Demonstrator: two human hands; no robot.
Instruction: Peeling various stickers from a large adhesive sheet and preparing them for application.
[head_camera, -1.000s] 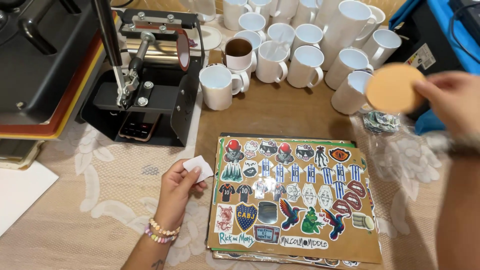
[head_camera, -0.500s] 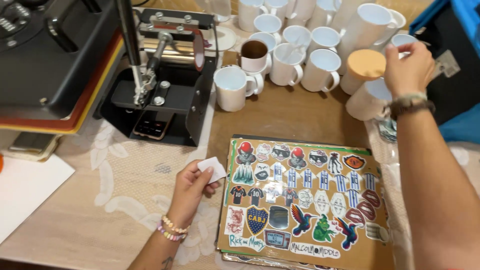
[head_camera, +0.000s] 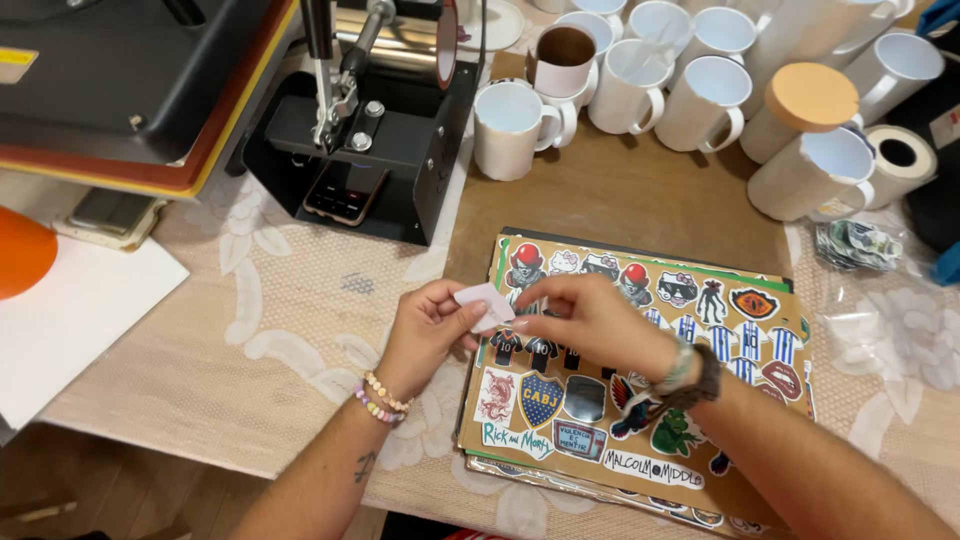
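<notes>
Left hand (head_camera: 425, 330) and right hand (head_camera: 585, 318) both pinch a small white paper piece (head_camera: 484, 303) above the sticker board (head_camera: 760, 340); white mugs (head_camera: 630, 85) at twelve o'clock.

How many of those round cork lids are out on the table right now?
1. The cork lid sits on a white mug at the right of the cluster. More may be hidden off-frame. The left hand and right hand pinch a white slip.

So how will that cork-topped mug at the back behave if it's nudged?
The cork-topped mug leans among crowded white mugs, so it would probably knock into them. It looks ceramic, so likely heavy and breakable. Its round cork lid may slide off.
</notes>
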